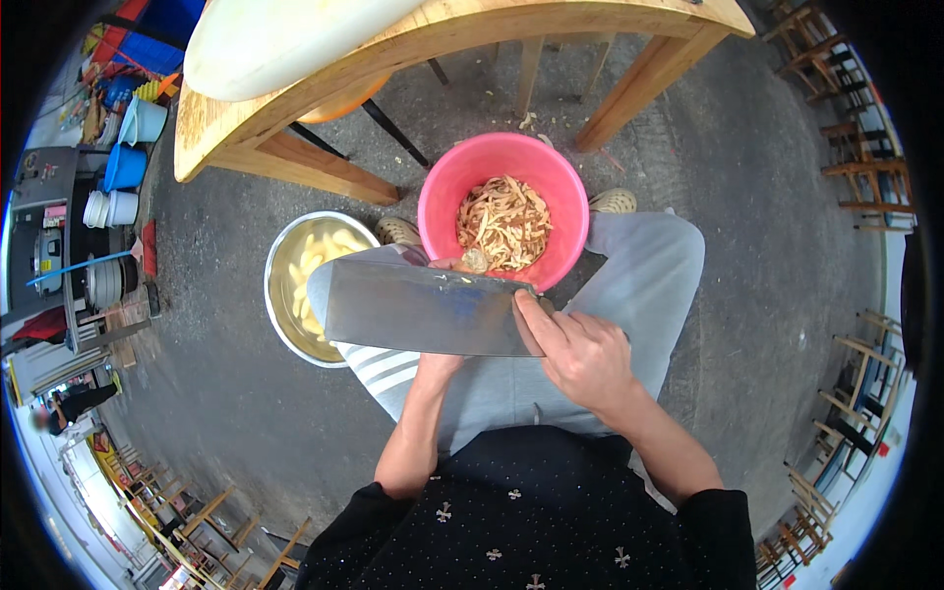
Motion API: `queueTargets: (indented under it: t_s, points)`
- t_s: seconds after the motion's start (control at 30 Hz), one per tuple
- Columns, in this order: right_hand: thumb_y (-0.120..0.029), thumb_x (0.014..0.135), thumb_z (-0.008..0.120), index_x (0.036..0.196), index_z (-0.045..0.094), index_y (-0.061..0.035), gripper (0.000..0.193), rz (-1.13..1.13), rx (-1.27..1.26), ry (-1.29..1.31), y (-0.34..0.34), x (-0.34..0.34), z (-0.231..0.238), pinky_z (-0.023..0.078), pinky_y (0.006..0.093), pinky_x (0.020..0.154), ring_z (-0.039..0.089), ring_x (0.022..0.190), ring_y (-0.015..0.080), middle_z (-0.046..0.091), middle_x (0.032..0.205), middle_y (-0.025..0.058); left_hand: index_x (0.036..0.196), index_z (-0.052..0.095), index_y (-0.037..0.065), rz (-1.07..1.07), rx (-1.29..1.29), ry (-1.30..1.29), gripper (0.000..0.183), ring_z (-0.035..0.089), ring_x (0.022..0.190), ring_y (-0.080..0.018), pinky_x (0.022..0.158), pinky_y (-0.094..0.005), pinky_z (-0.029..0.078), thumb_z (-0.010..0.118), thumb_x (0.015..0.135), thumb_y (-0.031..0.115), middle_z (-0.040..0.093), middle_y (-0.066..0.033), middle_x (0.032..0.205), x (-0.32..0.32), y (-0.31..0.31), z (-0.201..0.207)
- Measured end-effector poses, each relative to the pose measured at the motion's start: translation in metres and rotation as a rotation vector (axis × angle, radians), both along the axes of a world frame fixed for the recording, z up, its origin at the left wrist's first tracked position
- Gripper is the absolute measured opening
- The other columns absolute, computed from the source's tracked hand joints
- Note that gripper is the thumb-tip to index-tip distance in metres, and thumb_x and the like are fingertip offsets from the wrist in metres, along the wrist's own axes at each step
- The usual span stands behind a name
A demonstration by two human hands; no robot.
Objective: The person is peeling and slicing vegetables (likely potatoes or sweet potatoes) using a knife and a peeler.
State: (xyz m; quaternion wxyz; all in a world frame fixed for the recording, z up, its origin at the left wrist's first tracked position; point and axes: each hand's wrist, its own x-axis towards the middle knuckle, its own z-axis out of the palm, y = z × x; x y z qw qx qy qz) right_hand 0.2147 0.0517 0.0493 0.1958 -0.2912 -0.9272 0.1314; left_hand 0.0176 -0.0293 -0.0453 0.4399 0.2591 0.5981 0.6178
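Observation:
My right hand (582,356) grips the handle end of a broad cleaver (423,305), its blade lying flat and stretching leftward over my lap. The blade hides most of my left hand (449,264); a few fingertips show past its far edge, closed on a small pale vegetable piece (475,260). Just beyond stands a pink basin (433,202) between my feet, holding a heap of brown and cream peelings (504,222). At its left is a steel bowl (278,313) with several pale yellow, oblong peeled vegetables (313,258) in liquid.
A wooden table (590,28) stands ahead, a long white board (285,44) on it and an orange stool (344,100) beneath. Blue buckets (125,167) and a rack of pots (103,283) line the left. Wooden chairs (865,177) stand at the right. A person (84,401) is far left.

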Motion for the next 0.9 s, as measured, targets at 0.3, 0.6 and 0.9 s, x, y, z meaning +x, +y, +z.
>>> queueTargets:
  t_s: [0.3, 0.6, 0.9]
  points:
    - [-0.009, 0.080, 0.073, 0.138, 0.068, -0.0043, 0.058, -0.025, -0.055, 0.016, -0.001, 0.003, -0.013, 0.054, 0.0355, 0.052, 0.063, 0.055, 0.0186, 0.058, 0.066, 0.0017, 0.137, 0.053, 0.004, -0.066, 0.042, 0.410, 0.042, 0.063, 0.107, -0.0125, 0.090, -0.0309, 0.055, 0.069, 0.103, 0.023, 0.064, -0.0055, 0.121, -0.001, -0.003, -0.004]
    - [-0.006, 0.080, 0.071, 0.141, 0.066, -0.0042, 0.062, -0.008, -0.094, 0.009, 0.007, 0.010, -0.031, 0.056, 0.0381, 0.054, 0.067, 0.058, 0.0212, 0.063, 0.067, 0.0040, 0.126, 0.061, 0.003, -0.096, 0.057, 0.262, 0.030, 0.063, 0.104, -0.0117, 0.089, -0.0307, 0.055, 0.068, 0.103, 0.022, 0.065, -0.0041, 0.115, -0.009, -0.004, -0.022]
    - [-0.005, 0.078, 0.072, 0.142, 0.066, -0.0058, 0.064, -0.081, -0.152, -0.024, -0.001, 0.012, -0.046, 0.058, 0.0401, 0.057, 0.070, 0.063, 0.0239, 0.065, 0.069, 0.0064, 0.104, 0.071, -0.002, 0.012, -0.102, 0.450, 0.014, 0.069, 0.093, -0.0230, 0.084, -0.0388, 0.055, 0.073, 0.096, 0.010, 0.072, -0.0092, 0.100, 0.015, -0.014, -0.035]
